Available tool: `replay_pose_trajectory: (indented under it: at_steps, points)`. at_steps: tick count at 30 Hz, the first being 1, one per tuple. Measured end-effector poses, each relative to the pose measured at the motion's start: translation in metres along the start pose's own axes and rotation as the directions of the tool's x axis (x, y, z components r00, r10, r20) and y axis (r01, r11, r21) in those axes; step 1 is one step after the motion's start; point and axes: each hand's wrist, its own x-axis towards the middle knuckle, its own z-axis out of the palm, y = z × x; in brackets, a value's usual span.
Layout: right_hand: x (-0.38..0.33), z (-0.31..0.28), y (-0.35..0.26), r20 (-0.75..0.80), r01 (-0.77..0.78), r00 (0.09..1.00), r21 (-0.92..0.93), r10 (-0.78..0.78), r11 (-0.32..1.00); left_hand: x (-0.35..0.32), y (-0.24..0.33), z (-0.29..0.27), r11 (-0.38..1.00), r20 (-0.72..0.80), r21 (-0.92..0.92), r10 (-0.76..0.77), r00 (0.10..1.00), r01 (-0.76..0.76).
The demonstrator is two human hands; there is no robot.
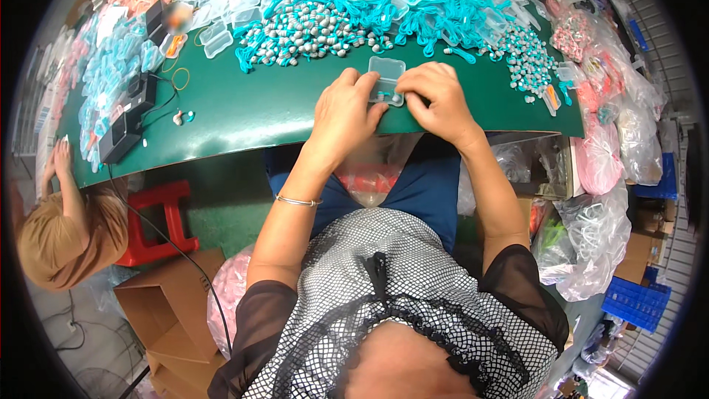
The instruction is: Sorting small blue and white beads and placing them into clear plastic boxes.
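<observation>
A small clear plastic box (pixel 386 66) stands at the table's near edge, its hinged lid raised on the far side. Small teal and pale pieces (pixel 382 95) lie in its near half. My left hand (pixel 345 112) is closed around the left side of the box, thumb at the near corner. At the box's right side, my right hand (pixel 439 102) is curled, its thumb and forefinger drawn together over the rim. Whatever sits between those fingertips is too small to make out. Beyond the box lies a heap of grey-and-teal beadlike pieces on teal cords (pixel 306 29).
Bundled teal cords (pixel 450 11) and more clear boxes (pixel 218 39) cover the green table's (pixel 244 107) far side. Black devices (pixel 122 133) with a cable stand at left. Another person (pixel 74 229) works there. A red stool (pixel 155 225), cardboard box (pixel 170 303) and plastic bags (pixel 583 240) surround me.
</observation>
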Motion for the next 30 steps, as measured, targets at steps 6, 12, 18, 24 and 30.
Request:
replay_pose_trajectory:
  at_steps: [6, 12, 18, 24, 30]
  points:
    - [0.009, 0.001, 0.039, -0.216, -0.345, 0.935, -0.370, 0.281, 0.863, -0.001, 0.002, 0.000, 0.999, 0.002, 0.044, 0.019, 1.000, -0.019]
    - [0.012, 0.009, 0.055, -0.209, -0.415, 0.910, -0.476, 0.358, 0.775, -0.002, 0.001, 0.001, 0.999, -0.007, 0.026, 0.029, 1.000, -0.029]
    - [-0.010, -0.014, 0.036, -0.176, -0.509, 0.859, -0.200, 0.481, 0.837, -0.003, -0.002, 0.002, 0.998, -0.038, -0.036, 0.057, 0.998, -0.058]
    - [-0.005, -0.003, 0.044, -0.152, -0.392, 0.920, -0.380, 0.361, 0.838, -0.005, -0.004, 0.002, 0.996, -0.053, -0.037, 0.074, 0.996, -0.076]
    - [-0.011, -0.019, 0.000, -0.057, -0.354, 0.925, 0.223, 0.375, 0.908, -0.005, -0.003, 0.002, 0.997, -0.032, -0.070, 0.034, 0.999, -0.036]
